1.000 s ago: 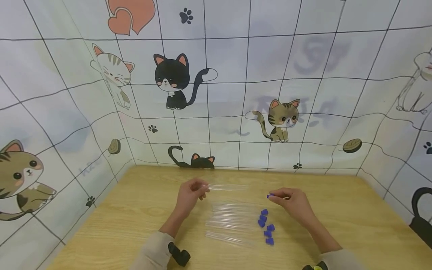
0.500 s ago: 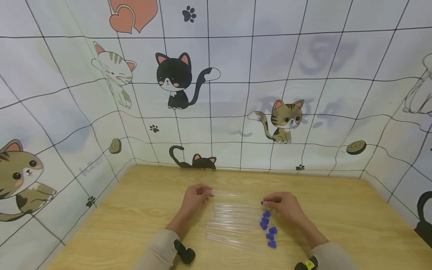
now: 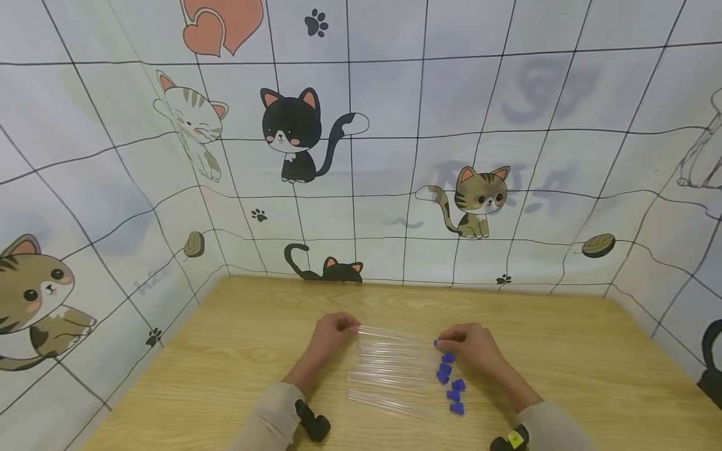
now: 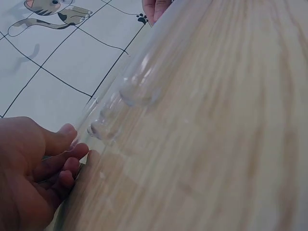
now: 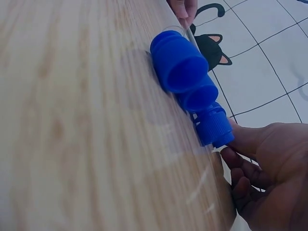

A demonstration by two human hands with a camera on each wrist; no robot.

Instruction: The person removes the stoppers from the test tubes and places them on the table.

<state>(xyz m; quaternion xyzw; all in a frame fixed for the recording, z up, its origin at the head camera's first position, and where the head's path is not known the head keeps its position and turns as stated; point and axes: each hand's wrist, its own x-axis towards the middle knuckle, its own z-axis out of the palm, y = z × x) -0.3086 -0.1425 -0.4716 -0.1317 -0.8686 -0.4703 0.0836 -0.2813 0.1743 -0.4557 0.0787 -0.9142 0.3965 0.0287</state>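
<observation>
My left hand (image 3: 336, 332) pinches the rounded end of a clear test tube (image 3: 389, 333) between thumb and fingers. The tube points right, just behind several similar clear tubes (image 3: 392, 377) lying side by side on the table. At its far end my right hand (image 3: 474, 344) pinches a small blue cap (image 3: 435, 342), mostly hidden by the fingers. Cap and tube end nearly line up in the head view. Several loose blue caps (image 3: 454, 396) lie right of the tubes; in the right wrist view, a hollow blue cap (image 5: 180, 62) lies on its side.
The wooden table (image 3: 237, 357) runs back to a white sheet (image 3: 378, 207) printed with cats and grid lines. A black object (image 3: 712, 363) shows at the right edge. A black wrist camera (image 3: 313, 423) sits on the left sleeve.
My hands have come closer together and moved toward the tubes on the table. The held cap has moved left and down to the end of the held test tube.
</observation>
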